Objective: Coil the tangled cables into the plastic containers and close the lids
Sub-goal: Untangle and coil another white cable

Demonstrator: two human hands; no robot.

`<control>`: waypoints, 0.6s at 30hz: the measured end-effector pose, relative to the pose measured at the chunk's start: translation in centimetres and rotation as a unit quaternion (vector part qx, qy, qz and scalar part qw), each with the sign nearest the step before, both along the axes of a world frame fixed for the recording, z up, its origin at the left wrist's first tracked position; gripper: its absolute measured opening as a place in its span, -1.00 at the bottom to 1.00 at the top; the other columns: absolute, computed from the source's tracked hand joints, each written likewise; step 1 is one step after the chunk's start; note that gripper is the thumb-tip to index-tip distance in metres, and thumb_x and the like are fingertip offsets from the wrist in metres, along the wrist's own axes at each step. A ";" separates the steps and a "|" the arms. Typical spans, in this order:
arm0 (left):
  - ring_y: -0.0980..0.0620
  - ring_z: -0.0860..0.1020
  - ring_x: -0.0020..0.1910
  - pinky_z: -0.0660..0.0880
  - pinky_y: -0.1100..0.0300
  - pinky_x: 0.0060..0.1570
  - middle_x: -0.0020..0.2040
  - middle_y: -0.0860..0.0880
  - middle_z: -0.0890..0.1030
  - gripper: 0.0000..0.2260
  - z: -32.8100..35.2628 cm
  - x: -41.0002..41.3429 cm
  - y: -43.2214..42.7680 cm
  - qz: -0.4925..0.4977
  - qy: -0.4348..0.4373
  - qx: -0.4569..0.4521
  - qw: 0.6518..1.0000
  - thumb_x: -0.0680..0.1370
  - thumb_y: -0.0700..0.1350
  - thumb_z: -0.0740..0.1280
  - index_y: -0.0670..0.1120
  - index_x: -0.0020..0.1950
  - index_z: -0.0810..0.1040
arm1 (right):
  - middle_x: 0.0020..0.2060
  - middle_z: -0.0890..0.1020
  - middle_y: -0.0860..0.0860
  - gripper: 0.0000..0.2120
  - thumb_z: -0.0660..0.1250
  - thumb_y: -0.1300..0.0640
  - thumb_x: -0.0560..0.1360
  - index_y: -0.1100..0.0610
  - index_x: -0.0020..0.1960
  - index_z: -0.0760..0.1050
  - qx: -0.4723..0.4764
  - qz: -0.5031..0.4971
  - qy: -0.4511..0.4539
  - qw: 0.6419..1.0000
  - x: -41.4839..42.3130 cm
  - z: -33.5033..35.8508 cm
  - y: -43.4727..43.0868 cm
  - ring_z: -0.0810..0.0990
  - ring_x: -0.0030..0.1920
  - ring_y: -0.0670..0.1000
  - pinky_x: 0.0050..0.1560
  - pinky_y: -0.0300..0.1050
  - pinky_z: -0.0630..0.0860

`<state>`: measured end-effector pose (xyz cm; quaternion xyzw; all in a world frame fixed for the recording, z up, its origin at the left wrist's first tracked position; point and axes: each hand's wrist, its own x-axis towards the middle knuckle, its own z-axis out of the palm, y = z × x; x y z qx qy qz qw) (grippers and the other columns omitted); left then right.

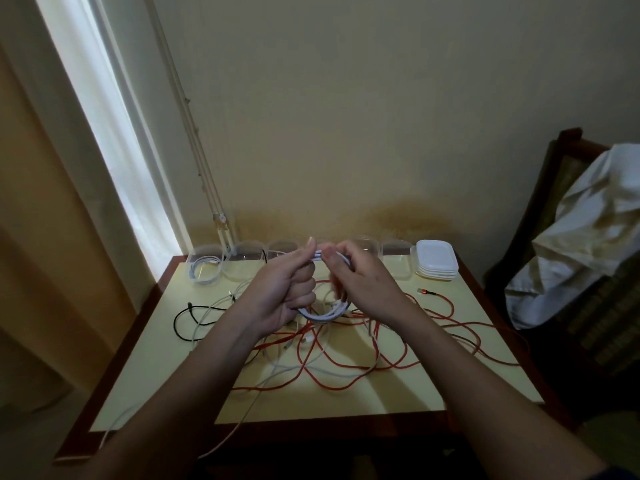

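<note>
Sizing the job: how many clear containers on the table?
6 containers, along the table's far edge: one far left holding a white coil, two beside it, one mostly hidden behind left hand and right hand, two right of those.

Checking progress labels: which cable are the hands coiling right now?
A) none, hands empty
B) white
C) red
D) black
B: the left hand and right hand both hold a white cable wound in loops, while the red cables and the black cable lie loose on the table.
</note>
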<state>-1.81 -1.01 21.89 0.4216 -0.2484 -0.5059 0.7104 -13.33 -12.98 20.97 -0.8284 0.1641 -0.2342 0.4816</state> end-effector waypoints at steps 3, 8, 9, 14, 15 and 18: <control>0.15 0.10 -0.55 0.04 0.27 -0.55 -0.44 0.02 0.13 -0.80 -0.7 -0.5 -0.2 0.036 -0.099 0.012 0.994 0.57 0.03 0.31 -0.02 -0.01 0.69 | -0.43 0.50 -0.16 -0.74 0.12 -0.17 0.68 -0.17 -0.13 0.42 -0.070 -0.011 -0.012 0.997 0.1 0.1 0.2 0.40 -0.42 -0.19 -0.38 -0.24 0.29; 0.15 0.09 -0.54 0.00 0.23 -0.50 -0.45 0.05 0.15 -0.73 -0.8 -0.2 0.0 0.103 -0.118 0.023 0.987 0.57 0.01 0.32 -0.10 0.14 0.68 | -0.28 0.57 0.05 -0.65 0.09 -0.24 0.66 -0.05 -0.06 0.50 -0.040 0.009 -0.012 0.999 -0.4 -0.3 -0.1 0.48 -0.31 -0.03 -0.28 -0.04 0.40; 0.16 0.09 -0.55 -0.02 0.24 -0.52 -0.46 0.06 0.15 -0.74 -0.7 0.2 0.2 0.115 -0.089 0.019 0.989 0.58 -0.01 0.30 -0.11 0.13 0.68 | -0.23 0.61 0.05 -0.67 0.11 -0.24 0.67 -0.04 -0.02 0.50 -0.049 0.003 -0.006 0.999 -0.8 -0.6 -0.4 0.52 -0.29 0.01 -0.27 0.00 0.43; 0.20 0.09 -0.65 0.00 0.31 -0.67 -0.54 0.10 0.12 -0.81 0.0 2.7 1.1 0.155 0.082 -0.009 0.984 0.61 -0.09 0.27 -0.09 0.11 0.64 | -0.17 0.57 -0.08 -0.93 0.21 0.01 0.68 -0.08 0.15 0.43 -0.116 -0.005 0.081 0.990 -2.5 -4.5 -1.8 0.52 -0.19 -0.08 -0.24 -0.16 0.42; 0.19 0.09 -0.66 0.00 0.31 -0.68 -0.55 0.10 0.12 -0.82 0.1 3.0 1.2 0.165 0.097 -0.012 0.981 0.61 -0.10 0.27 -0.08 0.12 0.63 | -0.17 0.56 -0.11 -0.92 0.19 0.02 0.69 -0.08 0.15 0.44 -0.129 -0.013 0.094 0.987 -2.7 -5.4 -2.0 0.52 -0.19 -0.12 -0.23 -0.18 0.42; 0.17 0.08 -0.66 0.01 0.31 -0.69 -0.54 0.09 0.10 -0.83 0.2 3.3 1.4 0.187 0.110 -0.007 0.976 0.61 -0.11 0.30 -0.05 0.14 0.64 | -0.09 0.58 -0.10 -0.84 0.19 0.06 0.70 0.01 0.15 0.54 -0.190 -0.037 0.095 0.977 -2.9 -7.5 -2.3 0.54 -0.05 -0.08 -0.03 -0.06 0.50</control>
